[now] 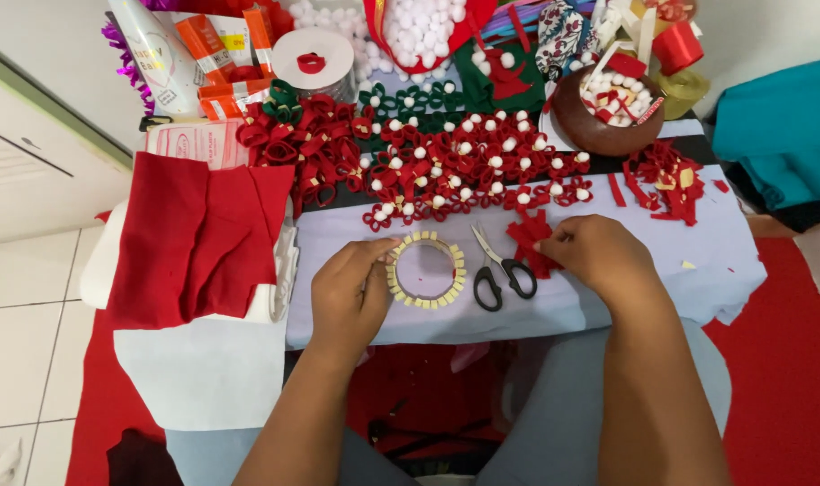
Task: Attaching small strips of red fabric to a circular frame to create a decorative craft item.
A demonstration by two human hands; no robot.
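Left hand (349,292) had the ring (426,270) pinched by its left edge, thumb and fingers closed on the rim, so it sat flat on the pale cloth (608,297) and probably couldn't slide around. The ring was a band covered all round in little cream tabs, lying just left of the scissors (502,270), which were black-handled, closed up and not being touched. Right hand (599,256) was curled down over a small heap of red scraps (529,236) right beside the scissors; fingers were bent onto the pieces, but I honestly couldn't tell if it had actually gripped one or was only resting on them. Behind all that was a big spread of red bows (464,171) with white pompoms on them, kept within easy reach along the back of the cloth. A folded red felt (194,238) sheet lay off to the left, and a brown bowl (608,117) of bits sat at the back right.
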